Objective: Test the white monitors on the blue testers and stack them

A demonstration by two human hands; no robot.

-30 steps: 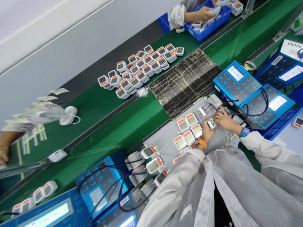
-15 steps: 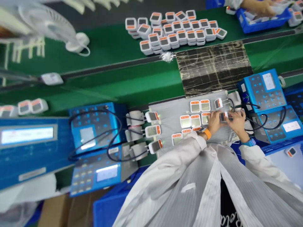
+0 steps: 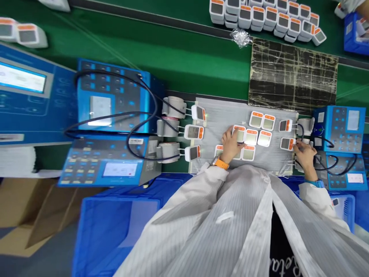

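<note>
My left hand (image 3: 230, 145) bends over the pale mat (image 3: 215, 111), its thumb and fingers around a small white display unit (image 3: 239, 135) with an orange strip. Several similar units lie face up beside it, including a display unit (image 3: 264, 138) to its right. At the mat's right edge, my right hand (image 3: 306, 154) has its curled fingers against the cable end of another display unit (image 3: 286, 144). Exactly what those fingers pinch is hidden. Above it, a second unit (image 3: 285, 125) sits on thin prongs.
On the left, three display units (image 3: 193, 132) sit on pronged holders (image 3: 173, 107) with black cables (image 3: 155, 111). Blue keypad instruments (image 3: 106, 157) flank the mat, with another blue instrument (image 3: 340, 129) at right. Stacked units (image 3: 271, 17) stand behind a taped dark board (image 3: 294, 75).
My hands have separated: the left moved to the loose units, the right to the right-hand holders. A unit that was between both hands now sits at the lower right holder. The view has shifted.
</note>
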